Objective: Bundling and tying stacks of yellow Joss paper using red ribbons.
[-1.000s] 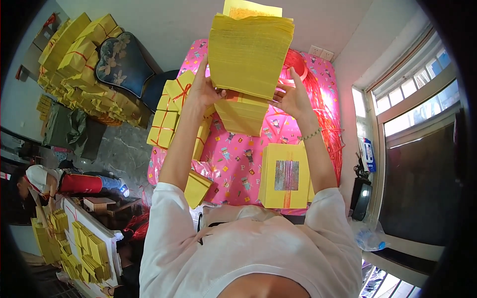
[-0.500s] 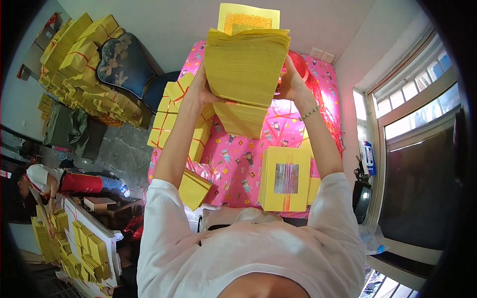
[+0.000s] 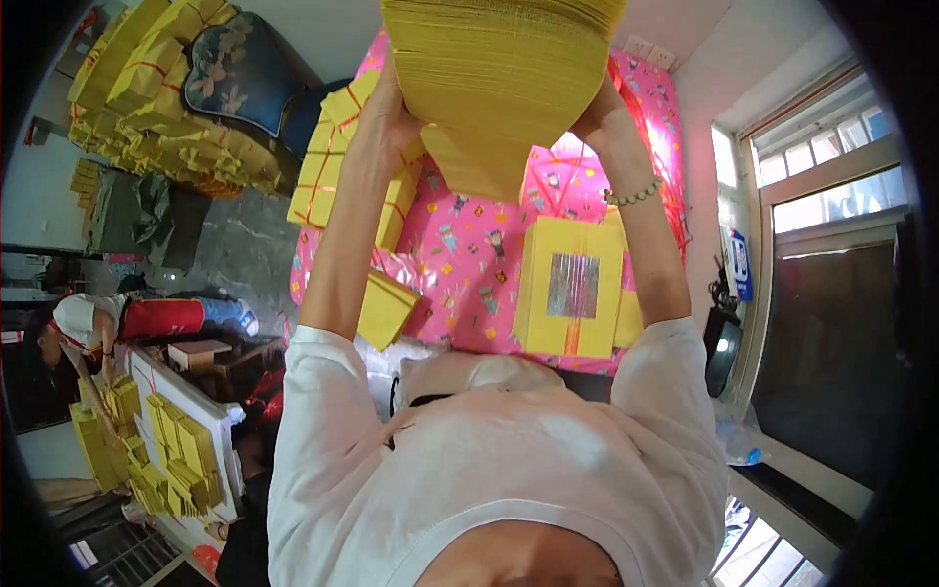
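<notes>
A thick stack of yellow paper is held up over the far part of the table, its layered sheet edges toward me. My left hand grips its left side and my right hand, with a beaded bracelet at the wrist, grips its right side. The fingers of both hands are partly hidden behind the paper. Below it shows another yellow block of paper; whether the two touch I cannot tell. Nearer me on the right lies a yellow stack with a silver foil rectangle on top.
A pink patterned cloth covers the table. Yellow bundles tied with red string stand at its left, with a smaller yellow stack nearer me. Red strings hang at the right edge. A blue chair and another person are leftward.
My hands have raised the yellow stack and brought it closer, so it looks larger. Its top sheet with the orange patch has gone out of view. The view has tilted slightly.
</notes>
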Tool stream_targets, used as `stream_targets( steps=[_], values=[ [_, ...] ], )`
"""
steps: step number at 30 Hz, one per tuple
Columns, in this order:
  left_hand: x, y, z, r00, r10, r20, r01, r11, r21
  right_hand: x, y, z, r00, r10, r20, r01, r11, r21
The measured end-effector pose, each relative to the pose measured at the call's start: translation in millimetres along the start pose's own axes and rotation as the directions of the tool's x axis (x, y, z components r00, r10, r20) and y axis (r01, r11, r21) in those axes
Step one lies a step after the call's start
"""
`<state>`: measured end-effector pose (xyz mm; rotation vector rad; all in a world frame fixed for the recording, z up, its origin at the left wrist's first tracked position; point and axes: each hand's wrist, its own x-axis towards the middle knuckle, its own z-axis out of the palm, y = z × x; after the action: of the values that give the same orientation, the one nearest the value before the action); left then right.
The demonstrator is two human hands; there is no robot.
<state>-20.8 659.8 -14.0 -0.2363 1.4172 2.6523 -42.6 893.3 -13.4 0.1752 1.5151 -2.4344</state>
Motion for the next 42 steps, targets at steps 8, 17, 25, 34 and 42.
stream_targets(
  steps=[8, 17, 25, 34, 42],
  values=[
    [-103.9, -41.6, -55.9, 0.971, 0.234, 0.054, -0.234, 0.972, 0.000, -117.8, 44.4, 12.8, 0.964, -0.258, 0.061, 0.261, 0.964, -0.045],
    [-201.8, -129.8, -130.7, 0.987, 0.076, -0.138, -0.101, 0.978, -0.180, -210.8, 179.3, -19.1, 0.901, -0.335, 0.275, 0.425, 0.805, -0.414],
    [-250.1, -221.3, -178.5, 0.961, -0.107, -0.257, 0.050, 0.975, -0.218, -221.5, 289.5, -58.4, 0.993, -0.055, 0.100, 0.085, 0.942, -0.323],
    [-264.6, -291.8, -237.1, 0.892, -0.294, -0.344, 0.244, 0.953, -0.183, -223.8, 353.0, -83.9, 0.977, 0.215, 0.004, -0.215, 0.974, -0.073],
    [-247.8, -283.9, -223.1, 0.898, -0.367, -0.243, 0.378, 0.926, 0.001, -219.8, 355.6, -95.3, 0.979, 0.200, 0.025, -0.187, 0.949, -0.255]
  ],
)
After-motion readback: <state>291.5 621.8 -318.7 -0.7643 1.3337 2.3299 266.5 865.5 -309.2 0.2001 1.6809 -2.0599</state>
